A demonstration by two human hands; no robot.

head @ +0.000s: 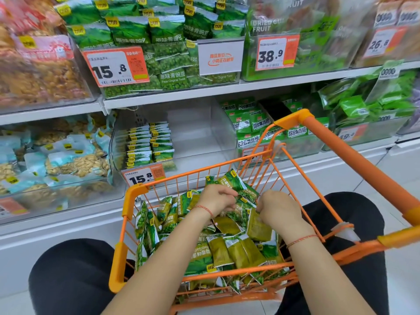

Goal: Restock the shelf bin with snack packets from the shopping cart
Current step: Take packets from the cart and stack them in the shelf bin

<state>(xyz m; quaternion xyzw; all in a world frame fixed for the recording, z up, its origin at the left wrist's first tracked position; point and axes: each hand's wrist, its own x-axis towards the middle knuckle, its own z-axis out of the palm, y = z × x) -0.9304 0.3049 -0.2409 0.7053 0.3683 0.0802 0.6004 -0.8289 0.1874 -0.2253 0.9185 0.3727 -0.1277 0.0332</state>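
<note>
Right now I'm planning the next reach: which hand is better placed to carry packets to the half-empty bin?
Left. The left hand sits on the cart's bin side; the right hand is farther over.

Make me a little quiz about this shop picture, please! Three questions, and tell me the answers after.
1. True or false: both hands are inside the orange cart.
2. Which price tag hangs on the clear bin with the two neat rows of green packets? A) 15.8 B) 38.9 C) 26.8
3. Fill in: the bin's right part is ____.

Key:
1. True. The left hand and the right hand are both down among the green snack packets in the cart, fingers curled on them.
2. A. The tag reads 15.8.
3. Bare; the rows of packets fill only its left part.
</note>
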